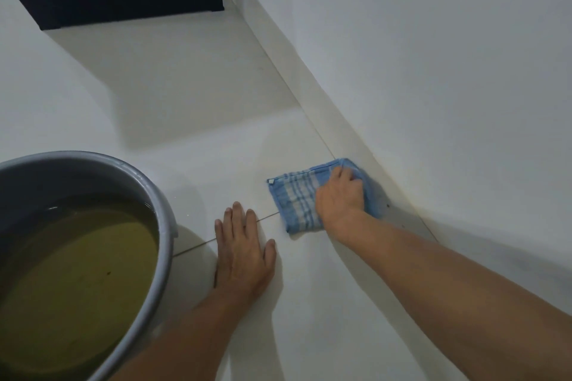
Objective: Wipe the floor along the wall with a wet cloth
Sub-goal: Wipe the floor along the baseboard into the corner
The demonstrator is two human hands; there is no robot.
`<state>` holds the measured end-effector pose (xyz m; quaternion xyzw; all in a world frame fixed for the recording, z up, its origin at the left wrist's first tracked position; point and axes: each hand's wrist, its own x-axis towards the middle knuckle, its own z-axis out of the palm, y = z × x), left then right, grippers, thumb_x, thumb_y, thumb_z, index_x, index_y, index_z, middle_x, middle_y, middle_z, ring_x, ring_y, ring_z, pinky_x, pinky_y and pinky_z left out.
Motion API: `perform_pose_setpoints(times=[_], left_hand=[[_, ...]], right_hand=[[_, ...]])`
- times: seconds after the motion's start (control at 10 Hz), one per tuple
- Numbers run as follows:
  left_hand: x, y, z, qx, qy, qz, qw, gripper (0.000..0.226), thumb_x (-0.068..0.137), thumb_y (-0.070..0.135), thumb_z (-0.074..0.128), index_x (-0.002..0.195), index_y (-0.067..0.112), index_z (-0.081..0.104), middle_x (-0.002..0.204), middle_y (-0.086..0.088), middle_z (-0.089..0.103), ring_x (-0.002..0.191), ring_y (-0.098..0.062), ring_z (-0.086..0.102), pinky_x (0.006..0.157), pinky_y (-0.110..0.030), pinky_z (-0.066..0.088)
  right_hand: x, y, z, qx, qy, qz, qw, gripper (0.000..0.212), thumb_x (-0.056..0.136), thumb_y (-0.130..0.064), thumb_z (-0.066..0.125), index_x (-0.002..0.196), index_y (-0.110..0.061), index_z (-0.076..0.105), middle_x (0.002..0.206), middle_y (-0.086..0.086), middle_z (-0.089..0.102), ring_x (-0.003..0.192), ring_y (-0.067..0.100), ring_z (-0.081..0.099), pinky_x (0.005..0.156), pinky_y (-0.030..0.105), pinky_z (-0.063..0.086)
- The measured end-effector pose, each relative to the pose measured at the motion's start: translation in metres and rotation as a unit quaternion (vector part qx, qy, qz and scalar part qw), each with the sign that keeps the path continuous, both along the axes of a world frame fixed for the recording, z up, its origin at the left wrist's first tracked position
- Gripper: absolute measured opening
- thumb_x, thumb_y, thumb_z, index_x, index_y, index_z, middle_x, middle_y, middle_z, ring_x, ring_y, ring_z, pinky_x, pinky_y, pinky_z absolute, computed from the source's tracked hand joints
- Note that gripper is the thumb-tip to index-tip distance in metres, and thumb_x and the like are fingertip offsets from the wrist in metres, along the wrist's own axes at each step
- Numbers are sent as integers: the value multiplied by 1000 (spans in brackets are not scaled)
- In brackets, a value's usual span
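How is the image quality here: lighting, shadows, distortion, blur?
Head view: dim, cool light; soft shadows beside the left hand and basin; wide-angle bend curves the skirting; the right hand on the cloth is slightly soft; no glare.

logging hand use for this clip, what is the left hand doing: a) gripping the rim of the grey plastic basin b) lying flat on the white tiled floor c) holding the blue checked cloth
b: the left hand lies palm-down, fingers spread, on the white tiled floor, clear of the grey plastic basin and blue checked cloth.
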<state>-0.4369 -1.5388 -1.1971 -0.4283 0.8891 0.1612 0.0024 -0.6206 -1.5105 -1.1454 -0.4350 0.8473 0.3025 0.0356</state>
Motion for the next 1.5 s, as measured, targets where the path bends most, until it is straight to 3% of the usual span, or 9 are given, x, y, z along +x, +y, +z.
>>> perform_pose_setpoints(times=[0.2,0.4,0.6,0.8,1.0,1.1,1.2,1.4,1.5], left_hand=[[0,3,-8,-26,17,5,1000,69,80,42,38,132,-2,50,144,-27,41,134,-43,38,112,-53,19],[-3,3,-8,-26,12,14,999,71,80,43,37,134,-2,48,146,-26,38,136,-42,34,113,-54,18],[-4,2,-8,-25,3,16,1000,73,79,43,35,135,-3,46,147,-27,36,137,-43,31,114,-54,16],[-5,-2,-6,-22,3,17,1000,73,78,41,38,134,-4,47,146,-28,36,137,-43,31,114,-56,18],[-4,-3,-3,-12,-8,19,1000,75,77,43,40,136,-3,45,149,-27,33,140,-42,27,114,-56,18],[-8,-2,-3,-16,-3,26,1000,74,77,43,42,134,-4,47,149,-27,34,139,-42,30,114,-56,20],[-9,-5,-2,-23,6,25,999,73,77,43,43,132,-4,49,148,-27,36,138,-42,31,114,-55,21],[-7,0,-6,-50,-9,28,998,72,80,43,41,134,-3,47,149,-26,35,139,-40,30,115,-54,20],[-8,3,-5,-60,-13,33,998,72,80,43,40,134,-3,47,149,-25,35,139,-40,30,116,-52,18]], right_hand=[[4,5,-25,-88,-33,-7,996,81,95,-45,41,151,4,9,155,35,4,144,50,-9,116,54,-7],[-17,14,-19,45,136,31,989,92,93,-59,27,147,9,-3,155,34,-11,137,57,-20,111,64,-16],[-15,15,-24,294,313,80,900,95,86,-73,35,152,-20,-9,159,9,-17,137,57,-19,84,84,-25],[-23,14,-27,113,212,116,964,80,101,-40,23,132,25,-12,151,41,-3,139,58,-7,111,64,-11],[-40,21,-28,2,90,173,981,71,80,-11,-16,142,19,0,150,41,3,142,53,4,111,56,-23],[-42,23,-32,-80,5,140,987,65,92,-22,7,140,22,7,149,43,8,143,51,7,110,50,-27],[-35,14,-39,-184,-47,107,976,72,93,-34,14,139,21,23,147,44,18,144,49,13,120,47,-5],[-39,20,-42,-175,-74,100,977,84,92,-54,1,150,6,7,155,35,0,146,42,-10,119,45,-14],[-34,14,-37,-160,-51,176,970,74,96,-42,20,149,7,3,156,32,-3,144,49,-9,118,54,-9]])
